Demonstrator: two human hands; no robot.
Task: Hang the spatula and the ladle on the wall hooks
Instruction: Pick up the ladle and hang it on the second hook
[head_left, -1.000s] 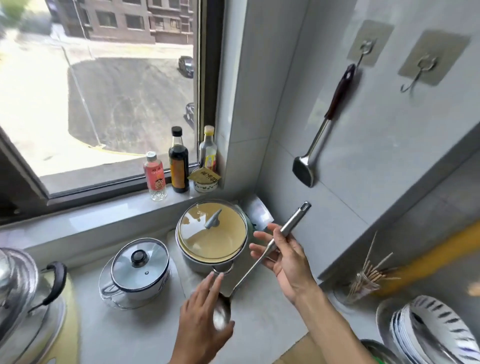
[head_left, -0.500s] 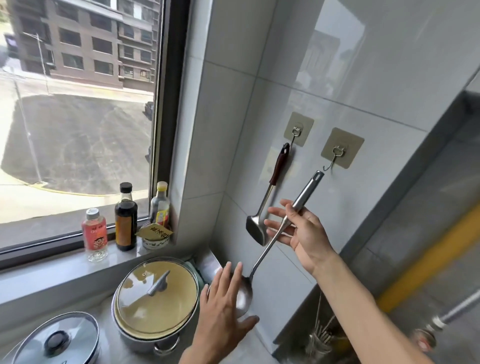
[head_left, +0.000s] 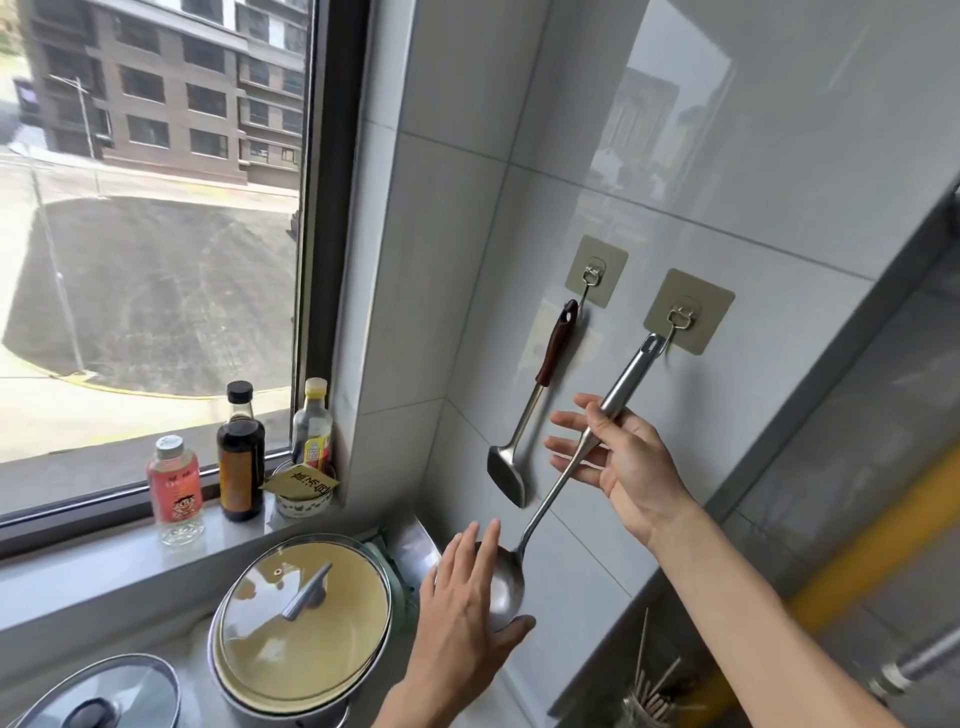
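A spatula (head_left: 535, 405) with a dark red-brown handle hangs from the left wall hook (head_left: 592, 273) on the grey tiled wall. The steel ladle (head_left: 618, 389) slants up to the right, its handle hole right at the tip of the right wall hook (head_left: 679, 318); whether it is over the hook I cannot tell. My right hand (head_left: 623, 462) pinches the ladle's handle in the middle. My left hand (head_left: 460, 603) cups the ladle's bowl (head_left: 506, 587) from below and behind, thumb under it.
A large pot with a glass lid (head_left: 301, 618) sits on the counter below the hands, a smaller lidded pot (head_left: 98, 696) at bottom left. Bottles (head_left: 240, 452) and a small bowl stand on the windowsill. A jar of sticks (head_left: 654, 696) stands at lower right.
The ladle has been lifted up and to the right, from over the pots to the right hook. The camera has tilted up toward the wall. Both hands have stayed on the ladle.
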